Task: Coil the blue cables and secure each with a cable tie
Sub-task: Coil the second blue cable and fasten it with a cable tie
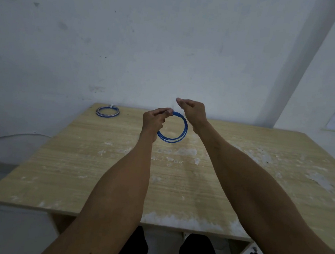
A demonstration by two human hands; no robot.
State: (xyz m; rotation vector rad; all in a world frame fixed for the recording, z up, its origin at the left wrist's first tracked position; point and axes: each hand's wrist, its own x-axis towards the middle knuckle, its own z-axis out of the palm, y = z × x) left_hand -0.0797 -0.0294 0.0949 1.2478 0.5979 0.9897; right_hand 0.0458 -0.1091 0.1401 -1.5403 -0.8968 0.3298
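We see 2 bare forearms reaching out over a pale wooden counter (74, 179) with a scuffed, blotchy top. The left grip (154, 121) is narrow, its thumb and fingers pinching the top of a blue cable coil (184, 128), which hangs upright in the air above the far middle of the counter, clear of the surface. The right grip (193, 111) sits just above and right of the coil's top, its fingers curled and its thumb and forefinger pinched on a thin pale strip (172, 109) that rises from the coil; the strip is too faint to describe further. A 2nd blue coil (107, 112) lies flat at the counter's far left corner with a white tie (112, 106) on its far side.
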